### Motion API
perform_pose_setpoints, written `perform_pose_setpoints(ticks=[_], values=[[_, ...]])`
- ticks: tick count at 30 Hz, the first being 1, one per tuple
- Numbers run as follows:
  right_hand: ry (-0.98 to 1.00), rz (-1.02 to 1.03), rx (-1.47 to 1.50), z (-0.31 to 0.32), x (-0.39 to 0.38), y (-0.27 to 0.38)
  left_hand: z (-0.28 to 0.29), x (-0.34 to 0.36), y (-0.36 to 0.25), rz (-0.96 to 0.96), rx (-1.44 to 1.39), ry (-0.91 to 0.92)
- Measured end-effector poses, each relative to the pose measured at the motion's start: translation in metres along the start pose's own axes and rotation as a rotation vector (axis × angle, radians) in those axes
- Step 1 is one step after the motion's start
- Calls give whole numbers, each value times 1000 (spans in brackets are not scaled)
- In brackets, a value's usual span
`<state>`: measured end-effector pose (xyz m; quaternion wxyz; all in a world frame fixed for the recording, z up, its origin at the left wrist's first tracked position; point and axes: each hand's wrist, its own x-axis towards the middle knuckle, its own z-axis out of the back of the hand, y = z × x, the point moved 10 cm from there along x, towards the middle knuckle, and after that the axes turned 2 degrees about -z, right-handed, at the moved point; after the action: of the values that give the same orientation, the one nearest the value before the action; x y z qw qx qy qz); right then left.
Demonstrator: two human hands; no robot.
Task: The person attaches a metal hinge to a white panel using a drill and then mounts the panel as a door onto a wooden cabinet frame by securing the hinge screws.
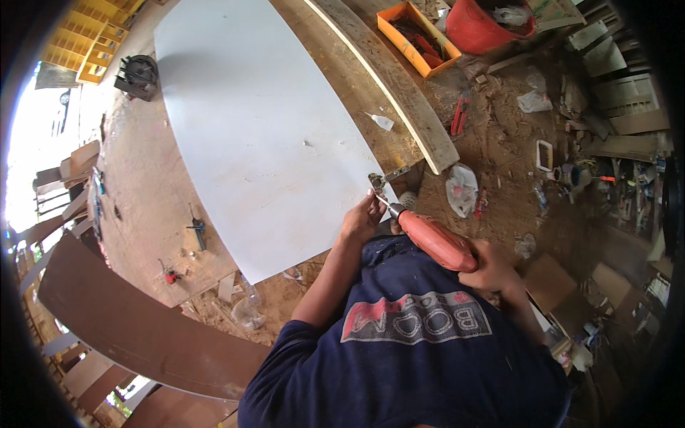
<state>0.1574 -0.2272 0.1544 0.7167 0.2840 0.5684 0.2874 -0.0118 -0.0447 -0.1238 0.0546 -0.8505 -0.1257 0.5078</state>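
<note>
Right hand clenched around the grip of an orange power drill; bit tip points at a metal hinge at the near corner of a white panel. Left hand pinches near the bit tip, just below the hinge. Panel lies flat on the dusty counter. Orange tray well apart.
</note>
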Motion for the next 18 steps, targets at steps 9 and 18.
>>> perform_pose_setpoints(ticks=[9, 18], values=[[-146, -83, 15, -15, 33, 41, -24, 32, -2, 71, 7, 143], [-164, -158, -62, -12, 50, 56, -33, 31, -6, 93, -87, 174]])
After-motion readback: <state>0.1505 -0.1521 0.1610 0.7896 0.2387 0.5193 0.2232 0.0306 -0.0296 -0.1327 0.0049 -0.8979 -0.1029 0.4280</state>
